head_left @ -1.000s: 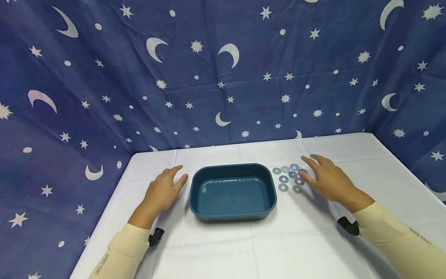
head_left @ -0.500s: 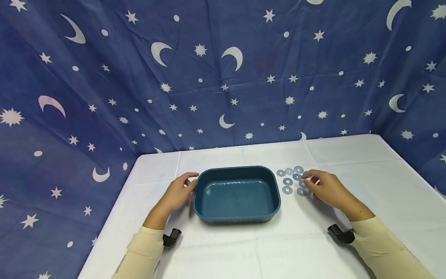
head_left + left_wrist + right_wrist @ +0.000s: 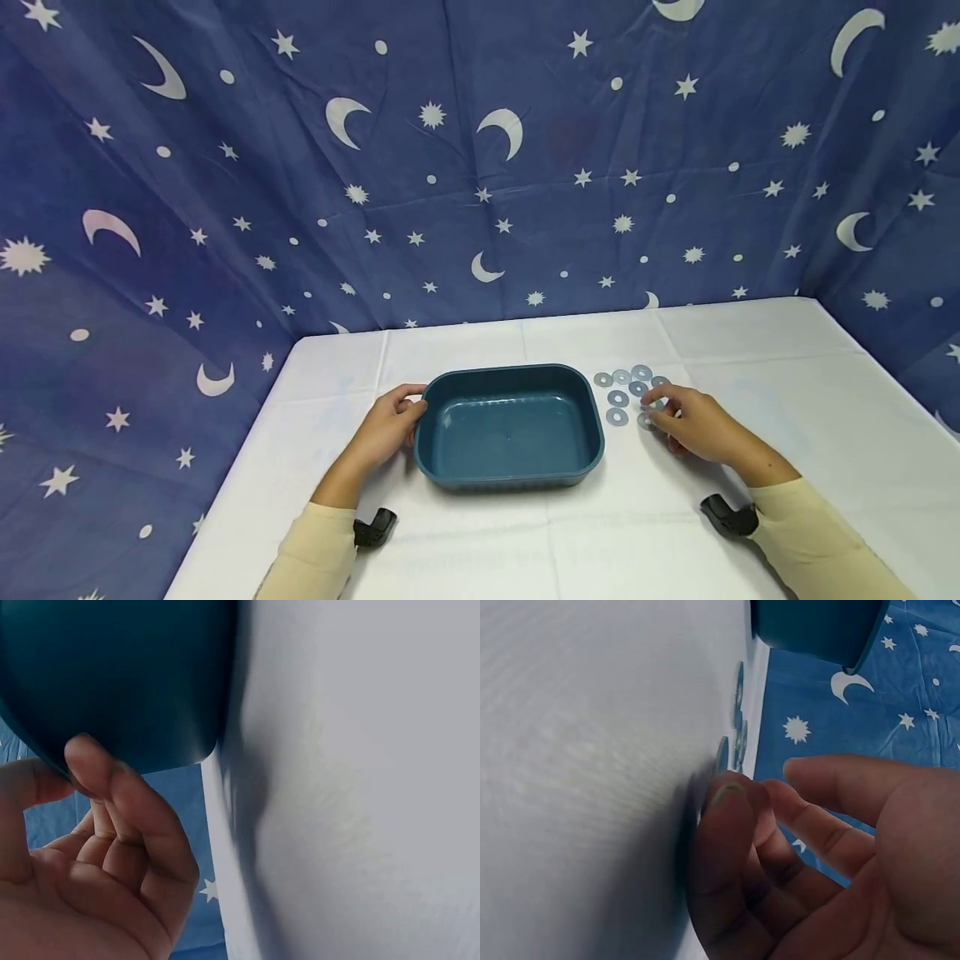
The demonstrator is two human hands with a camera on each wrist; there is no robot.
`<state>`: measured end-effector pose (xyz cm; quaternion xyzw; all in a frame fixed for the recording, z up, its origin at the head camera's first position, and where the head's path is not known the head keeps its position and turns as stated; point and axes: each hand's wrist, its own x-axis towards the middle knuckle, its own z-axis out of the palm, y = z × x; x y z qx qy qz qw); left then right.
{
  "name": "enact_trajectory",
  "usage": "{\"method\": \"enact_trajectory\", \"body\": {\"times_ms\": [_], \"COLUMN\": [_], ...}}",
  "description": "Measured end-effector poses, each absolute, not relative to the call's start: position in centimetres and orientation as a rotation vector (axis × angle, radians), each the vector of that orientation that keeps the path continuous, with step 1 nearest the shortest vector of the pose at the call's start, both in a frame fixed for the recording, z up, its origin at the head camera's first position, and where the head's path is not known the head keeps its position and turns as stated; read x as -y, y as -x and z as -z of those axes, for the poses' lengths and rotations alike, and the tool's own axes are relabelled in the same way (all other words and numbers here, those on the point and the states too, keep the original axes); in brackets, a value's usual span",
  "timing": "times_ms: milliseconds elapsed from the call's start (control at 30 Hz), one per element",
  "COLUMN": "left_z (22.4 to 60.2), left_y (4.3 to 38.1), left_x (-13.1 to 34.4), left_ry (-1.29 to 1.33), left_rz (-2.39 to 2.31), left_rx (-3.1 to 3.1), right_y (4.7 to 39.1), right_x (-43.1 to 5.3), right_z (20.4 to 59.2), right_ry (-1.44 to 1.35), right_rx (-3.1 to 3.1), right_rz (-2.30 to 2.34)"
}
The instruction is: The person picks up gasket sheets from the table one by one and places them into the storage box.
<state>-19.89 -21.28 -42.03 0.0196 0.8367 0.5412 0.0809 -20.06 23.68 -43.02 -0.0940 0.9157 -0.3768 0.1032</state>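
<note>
Pinching the teal tub [image 3: 510, 482] at its left end, the left hand [image 3: 384, 430] faces the right hand [image 3: 693, 425], its grip parted beside washers [image 3: 612, 400].

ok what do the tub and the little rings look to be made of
Tub: probably smooth, slightly glossy plastic, given its rounded corners and soft highlights. Rings: likely dull grey metal, by their washer-like shape and colour, though plastic can't be ruled out.
</note>
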Motion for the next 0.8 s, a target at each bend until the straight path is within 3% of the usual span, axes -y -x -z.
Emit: {"method": "enact_trajectory", "body": {"times_ms": [800], "left_z": [44.5], "left_y": [19.9], "left_x": [23.4], "left_ry": [-0.099], "left_rz": [-1.917], "left_rx": [-1.887], "right_y": [20.4], "right_x": [-24.3], "right_z": [43.7], "right_ry": [0.319], "right_rx": [-2.598], "right_rz": [1.125]}}
